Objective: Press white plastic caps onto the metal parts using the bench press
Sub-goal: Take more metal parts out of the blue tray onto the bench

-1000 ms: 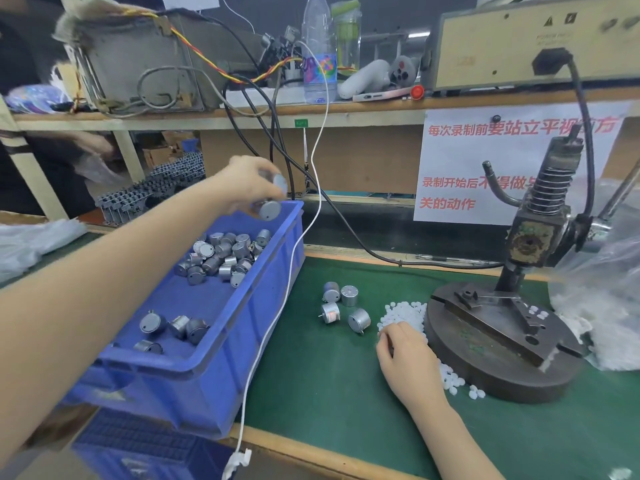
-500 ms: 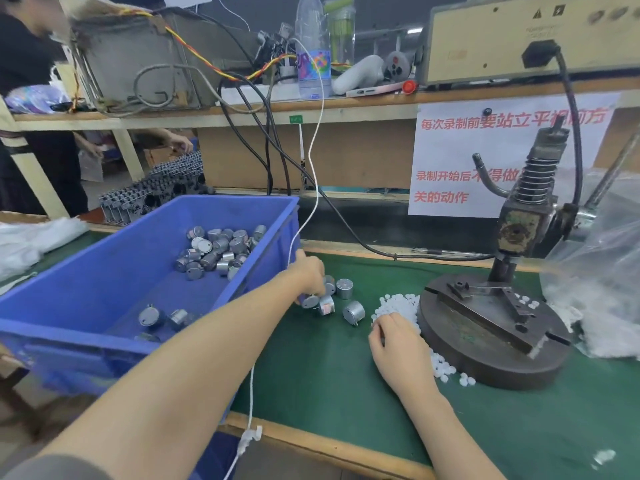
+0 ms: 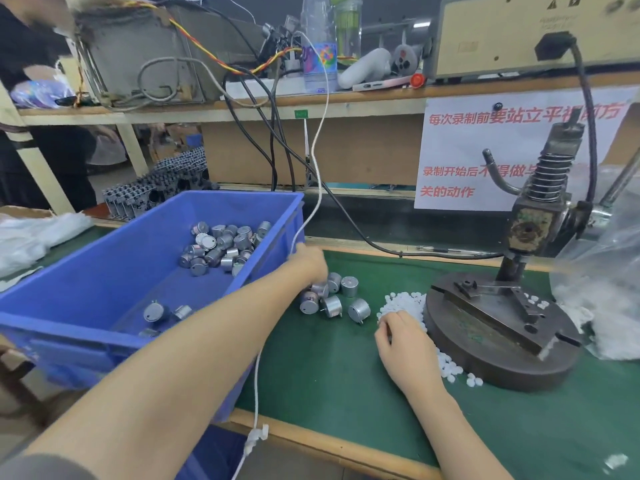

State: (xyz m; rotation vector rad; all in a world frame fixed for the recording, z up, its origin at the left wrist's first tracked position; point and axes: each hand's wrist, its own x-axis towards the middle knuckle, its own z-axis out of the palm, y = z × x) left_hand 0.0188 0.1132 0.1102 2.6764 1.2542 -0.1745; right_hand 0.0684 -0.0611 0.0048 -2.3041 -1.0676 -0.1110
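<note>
Several silver metal parts (image 3: 331, 298) lie in a cluster on the green mat. My left hand (image 3: 309, 264) hovers just over their far left side, fingers pointing down and blurred, with nothing seen in them. A heap of small white plastic caps (image 3: 406, 301) lies against the bench press's round base (image 3: 485, 362). My right hand (image 3: 401, 336) rests on the heap's near edge, knuckles up and fingers curled under, so the fingertips are hidden. The press ram (image 3: 528, 232) stands raised above an empty fixture (image 3: 498, 301).
A blue bin (image 3: 69, 332) on the left holds more metal parts (image 3: 221, 247). A white cable (image 3: 313, 188) hangs over its right corner. A clear bag of caps (image 3: 609, 271) sits right of the press. Another person (image 3: 41, 140) stands behind the shelf at far left.
My left hand came out of the blue bin with metal parts, dropped to the mat, and more parts now lie in the cluster. My right hand stayed on the caps.
</note>
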